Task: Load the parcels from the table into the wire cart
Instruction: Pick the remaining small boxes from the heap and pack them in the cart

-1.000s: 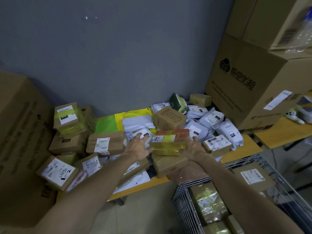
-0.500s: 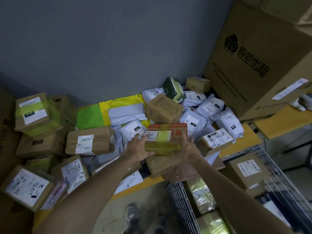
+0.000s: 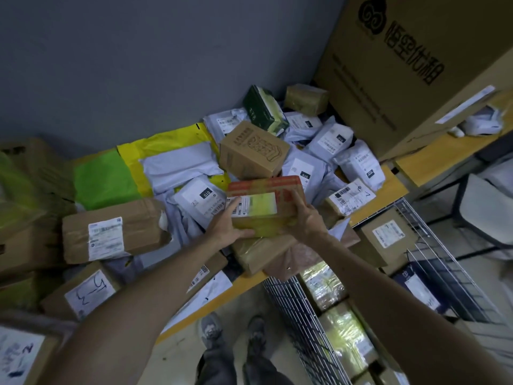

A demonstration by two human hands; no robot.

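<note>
I hold a small cardboard parcel with red print and a yellow-green taped label (image 3: pixel 266 201) above the pile on the table. My left hand (image 3: pixel 227 226) grips its left end, thumb under the front edge. My right hand (image 3: pixel 305 218) grips its right end, fingers over the top. The wire cart (image 3: pixel 302 309) stands at the lower right against the table edge and holds several wrapped boxes (image 3: pixel 341 329). More parcels cover the yellow table (image 3: pixel 388 187): a brown printed box (image 3: pixel 252 150) just behind the held one, white mail bags (image 3: pixel 330 140), a long brown box (image 3: pixel 116 229).
A very large carton (image 3: pixel 410 59) stands at the back right on the table. Stacked brown boxes (image 3: pixel 33 245) crowd the left side. My shoes (image 3: pixel 233 334) stand on the floor between table and cart. A grey wall is behind.
The red-printed parcel has come up off the pile between both hands. My view has tilted down and nearer, bringing my shoes and more of the cart into sight.
</note>
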